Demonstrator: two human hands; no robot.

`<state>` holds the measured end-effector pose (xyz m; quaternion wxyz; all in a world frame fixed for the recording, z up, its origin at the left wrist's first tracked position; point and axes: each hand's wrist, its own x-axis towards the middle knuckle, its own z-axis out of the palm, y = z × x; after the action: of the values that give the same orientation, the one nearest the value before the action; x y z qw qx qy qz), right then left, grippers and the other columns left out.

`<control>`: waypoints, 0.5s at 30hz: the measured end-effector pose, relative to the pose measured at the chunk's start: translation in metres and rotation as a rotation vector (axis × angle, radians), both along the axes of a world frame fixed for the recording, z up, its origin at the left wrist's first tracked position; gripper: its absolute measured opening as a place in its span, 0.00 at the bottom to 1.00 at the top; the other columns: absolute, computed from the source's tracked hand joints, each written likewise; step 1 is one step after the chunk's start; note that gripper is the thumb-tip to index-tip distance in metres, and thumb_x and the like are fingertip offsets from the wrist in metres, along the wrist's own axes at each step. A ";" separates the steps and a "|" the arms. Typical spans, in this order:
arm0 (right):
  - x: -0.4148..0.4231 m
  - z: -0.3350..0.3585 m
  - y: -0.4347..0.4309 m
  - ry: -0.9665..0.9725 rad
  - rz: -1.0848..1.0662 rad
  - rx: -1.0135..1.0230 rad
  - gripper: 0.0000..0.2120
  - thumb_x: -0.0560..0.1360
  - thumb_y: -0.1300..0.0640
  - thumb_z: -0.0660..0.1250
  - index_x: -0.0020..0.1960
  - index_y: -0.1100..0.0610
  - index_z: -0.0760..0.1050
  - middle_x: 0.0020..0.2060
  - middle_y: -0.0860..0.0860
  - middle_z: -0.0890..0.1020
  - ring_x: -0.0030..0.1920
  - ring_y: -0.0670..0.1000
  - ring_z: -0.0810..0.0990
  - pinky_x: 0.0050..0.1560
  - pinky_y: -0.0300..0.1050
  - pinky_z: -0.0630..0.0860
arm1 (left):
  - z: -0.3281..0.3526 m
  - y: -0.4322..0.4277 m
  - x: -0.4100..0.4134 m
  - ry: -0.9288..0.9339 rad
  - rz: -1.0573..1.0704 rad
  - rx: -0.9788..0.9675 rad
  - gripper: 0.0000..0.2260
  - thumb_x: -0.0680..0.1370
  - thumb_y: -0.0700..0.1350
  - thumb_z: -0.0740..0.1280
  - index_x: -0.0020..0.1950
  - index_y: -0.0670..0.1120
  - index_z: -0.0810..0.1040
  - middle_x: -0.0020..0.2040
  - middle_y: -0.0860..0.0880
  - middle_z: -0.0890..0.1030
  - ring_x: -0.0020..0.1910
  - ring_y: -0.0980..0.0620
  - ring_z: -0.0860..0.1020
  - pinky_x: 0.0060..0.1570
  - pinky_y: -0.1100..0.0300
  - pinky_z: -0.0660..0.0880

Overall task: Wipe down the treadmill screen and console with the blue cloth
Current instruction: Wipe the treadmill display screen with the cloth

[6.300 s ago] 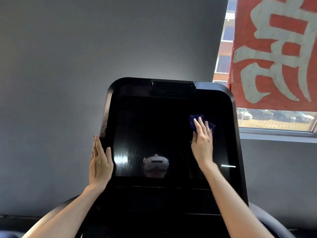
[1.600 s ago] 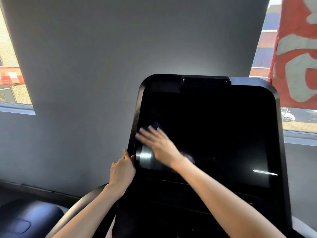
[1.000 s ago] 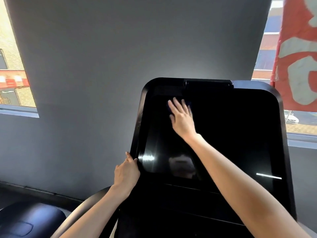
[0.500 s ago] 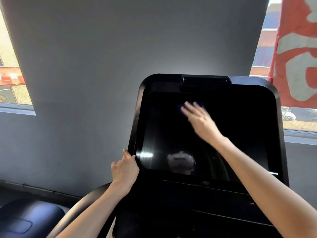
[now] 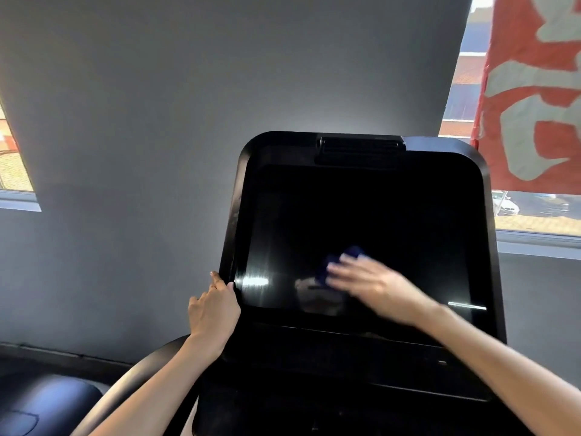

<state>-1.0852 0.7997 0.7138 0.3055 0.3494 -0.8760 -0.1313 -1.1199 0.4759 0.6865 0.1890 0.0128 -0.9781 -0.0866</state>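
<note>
Blue cloth (image 5: 344, 258) is pinned low-centre on the screen (image 5: 377, 215) under your right hand (image 5: 374, 284), fingers straight and blurred. Your left hand (image 5: 213, 309) rests straight-fingered on the console (image 5: 231, 234) edge. Keep pressure even and overlap your strokes. Half a second ago the cloth was near the top.

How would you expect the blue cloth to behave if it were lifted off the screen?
The cloth is bunched under the right hand, so it is probably floppy and would droop when lifted. It looks small, so likely light. On the glossy screen it probably slides easily.
</note>
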 end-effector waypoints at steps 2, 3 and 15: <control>-0.025 0.036 0.031 0.119 -0.156 -0.242 0.21 0.78 0.58 0.55 0.70 0.53 0.67 0.70 0.52 0.68 0.72 0.56 0.63 0.72 0.50 0.58 | 0.001 0.001 0.001 -0.006 0.003 0.010 0.23 0.83 0.47 0.45 0.75 0.35 0.53 0.60 0.44 0.80 0.55 0.46 0.79 0.57 0.55 0.70; -0.034 0.054 0.044 0.155 -0.239 -0.372 0.21 0.77 0.61 0.56 0.70 0.55 0.67 0.70 0.54 0.69 0.71 0.58 0.64 0.71 0.54 0.60 | 0.001 0.001 0.001 -0.008 0.003 0.018 0.23 0.83 0.47 0.45 0.75 0.35 0.53 0.60 0.43 0.79 0.55 0.46 0.79 0.57 0.55 0.70; 0.055 -0.055 -0.029 -0.123 0.006 0.003 0.28 0.76 0.59 0.62 0.74 0.47 0.60 0.74 0.44 0.60 0.76 0.51 0.53 0.74 0.50 0.53 | 0.004 0.000 0.003 -0.043 0.004 0.025 0.23 0.83 0.46 0.46 0.75 0.34 0.54 0.58 0.41 0.80 0.54 0.42 0.79 0.56 0.52 0.70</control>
<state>-1.0298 0.7705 0.6587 0.2511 0.3597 -0.8919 -0.1099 -1.1173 0.4756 0.6909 0.1679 0.0188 -0.9807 -0.0980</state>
